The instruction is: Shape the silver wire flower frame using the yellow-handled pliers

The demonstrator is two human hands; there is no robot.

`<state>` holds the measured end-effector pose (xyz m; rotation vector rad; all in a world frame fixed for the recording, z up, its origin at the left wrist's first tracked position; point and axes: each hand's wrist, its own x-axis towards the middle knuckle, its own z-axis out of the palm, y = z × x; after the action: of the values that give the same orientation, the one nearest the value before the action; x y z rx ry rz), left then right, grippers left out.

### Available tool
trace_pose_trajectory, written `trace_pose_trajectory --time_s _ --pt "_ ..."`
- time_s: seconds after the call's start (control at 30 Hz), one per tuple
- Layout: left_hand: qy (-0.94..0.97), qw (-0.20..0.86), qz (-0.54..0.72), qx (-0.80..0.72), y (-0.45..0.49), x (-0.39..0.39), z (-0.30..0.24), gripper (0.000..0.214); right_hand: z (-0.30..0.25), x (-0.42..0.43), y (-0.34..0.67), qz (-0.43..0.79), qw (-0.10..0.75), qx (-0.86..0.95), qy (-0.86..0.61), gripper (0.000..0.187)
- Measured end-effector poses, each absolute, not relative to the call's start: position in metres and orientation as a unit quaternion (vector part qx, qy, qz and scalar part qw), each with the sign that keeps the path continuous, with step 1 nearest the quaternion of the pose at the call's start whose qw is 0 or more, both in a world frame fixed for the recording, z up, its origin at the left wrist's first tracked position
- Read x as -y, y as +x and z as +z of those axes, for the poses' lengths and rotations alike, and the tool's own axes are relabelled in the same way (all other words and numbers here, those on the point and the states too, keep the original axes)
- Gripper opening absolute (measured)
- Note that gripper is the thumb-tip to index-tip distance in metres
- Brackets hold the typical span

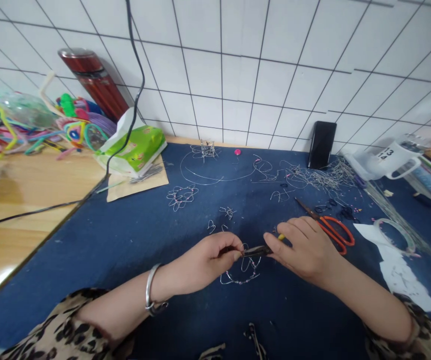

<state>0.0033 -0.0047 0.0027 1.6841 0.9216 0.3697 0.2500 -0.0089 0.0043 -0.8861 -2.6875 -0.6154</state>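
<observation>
My left hand [213, 260] pinches a piece of thin silver wire at the middle of the blue mat. In my right hand [303, 250] is a pair of pliers [256, 251] with a yellow handle end showing, its dark jaws pointing left and meeting the wire beside my left fingertips. From there a bent wire piece [241, 282] with small pinkish beads hangs below both hands. Just beyond them lie a small tangle of wire [227, 213] and a curled bit of wire [211, 226]. A flower-shaped wire ring [182, 197] rests farther left.
Orange-handled scissors [335, 230] lie beyond my right hand, near a heap of wire [322, 176]. A phone [322, 145] leans on the tiled wall, with a white mug [395, 159] to its right. A tissue pack [136, 147] and a red flask [95, 82] stand left. A black cable [139, 95] hangs down.
</observation>
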Motion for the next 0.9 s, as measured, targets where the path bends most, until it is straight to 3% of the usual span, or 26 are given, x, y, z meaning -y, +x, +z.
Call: trace_pose_trajectory --time_s 0.27,0.9 --pt "0.773 0.491 0.158 -0.37 0.0024 0.0044 0.0036 0.015 0.0042 0.0054 0.2492 -0.207 0.122 0.925 -0.293 0.025" --pt "0.784 0.478 0.171 -0.357 0.0018 0.0061 0.0066 0.015 0.0048 0.0043 0.2419 -0.195 0.098 0.917 -0.334 0.021"
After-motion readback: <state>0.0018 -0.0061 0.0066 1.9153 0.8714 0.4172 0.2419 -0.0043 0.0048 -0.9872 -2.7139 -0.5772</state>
